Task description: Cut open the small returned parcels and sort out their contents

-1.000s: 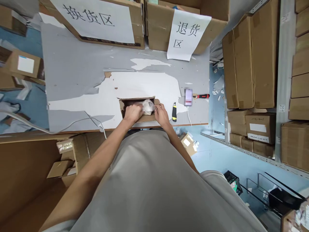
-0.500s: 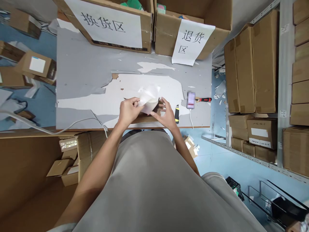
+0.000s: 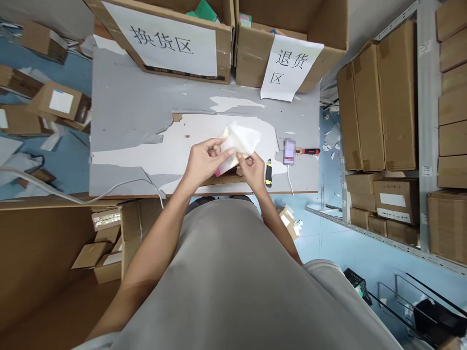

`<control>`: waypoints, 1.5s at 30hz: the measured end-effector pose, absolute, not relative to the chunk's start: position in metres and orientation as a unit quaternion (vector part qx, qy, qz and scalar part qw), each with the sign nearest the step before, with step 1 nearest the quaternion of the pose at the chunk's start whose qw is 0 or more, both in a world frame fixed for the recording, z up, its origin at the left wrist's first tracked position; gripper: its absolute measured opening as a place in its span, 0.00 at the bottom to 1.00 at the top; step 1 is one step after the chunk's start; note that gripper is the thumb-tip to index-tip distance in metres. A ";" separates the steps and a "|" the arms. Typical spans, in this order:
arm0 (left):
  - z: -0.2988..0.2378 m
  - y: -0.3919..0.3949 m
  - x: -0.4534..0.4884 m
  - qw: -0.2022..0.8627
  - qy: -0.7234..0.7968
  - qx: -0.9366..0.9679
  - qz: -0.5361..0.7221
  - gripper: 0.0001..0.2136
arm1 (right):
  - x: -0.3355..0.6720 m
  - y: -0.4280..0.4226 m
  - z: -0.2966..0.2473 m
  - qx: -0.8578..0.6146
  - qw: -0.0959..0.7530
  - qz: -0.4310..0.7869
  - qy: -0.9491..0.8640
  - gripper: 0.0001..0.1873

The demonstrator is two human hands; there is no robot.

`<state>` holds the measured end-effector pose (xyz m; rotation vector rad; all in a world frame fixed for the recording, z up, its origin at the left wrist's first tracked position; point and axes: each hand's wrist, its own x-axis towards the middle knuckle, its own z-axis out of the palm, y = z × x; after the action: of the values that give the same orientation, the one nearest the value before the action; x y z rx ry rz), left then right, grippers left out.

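Note:
Over the worktable [image 3: 124, 112], a thin white packet [image 3: 242, 138] is held up between both hands. Its wrapping looks soft and partly see-through, with pink and yellow showing at the lower left edge; what is inside cannot be made out. My left hand [image 3: 204, 160] pinches the packet's left side between thumb and fingers. At the lower right edge, my right hand [image 3: 253, 171] grips it with thumb and fingertips. A brown cardboard piece [image 3: 222, 180] lies below, largely covered by the hands and packet.
To the right lie a yellow-black utility knife [image 3: 269, 173], a phone [image 3: 289, 151] on a white cable and a red-black handled tool [image 3: 310, 151]. Two labelled cartons [image 3: 171, 41] [image 3: 251, 61] line the back. Shelves of boxes [image 3: 397, 97] stand right; a large open carton [image 3: 44, 272] is lower left.
The packet has moved slightly right and turned, now showing pink and yellow at its edge. My right hand, earlier spread beside it, has closed on its lower edge.

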<state>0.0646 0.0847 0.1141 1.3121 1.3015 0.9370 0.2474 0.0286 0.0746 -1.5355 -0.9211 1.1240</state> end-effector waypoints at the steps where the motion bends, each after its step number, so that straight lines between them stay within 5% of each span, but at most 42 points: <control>1: 0.115 0.084 0.061 0.503 0.539 0.532 0.417 0.23 | 0.248 0.028 0.075 -0.630 0.510 0.463 -0.359 0.30; 5: 0.113 0.080 0.036 0.468 0.571 0.423 0.525 0.29 | 0.259 0.024 0.082 -0.626 0.556 0.470 -0.279 0.33; 16: 0.103 0.052 0.055 0.525 0.586 0.467 0.403 0.20 | 0.265 0.013 0.094 -0.630 0.572 0.463 -0.248 0.40; 26: 0.110 0.058 -0.003 0.424 0.634 0.491 0.421 0.14 | 0.299 0.022 0.088 -0.685 0.603 0.319 -0.255 0.25; 32: 0.104 0.054 -0.074 0.300 0.693 0.489 0.437 0.05 | 0.328 0.025 0.113 -0.648 0.480 0.310 -0.503 0.09; 39: 0.110 0.053 -0.103 0.227 0.736 0.436 0.465 0.06 | 0.328 0.026 0.150 -0.617 0.302 0.317 -0.654 0.18; 45: 0.099 0.056 -0.101 0.246 0.722 0.453 0.462 0.04 | 0.334 0.019 0.182 -0.609 0.281 0.331 -0.664 0.14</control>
<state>-0.1007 0.0558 0.0985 1.2354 1.9686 1.2612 0.3343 0.0187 0.1824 -1.6320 -1.7778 0.8867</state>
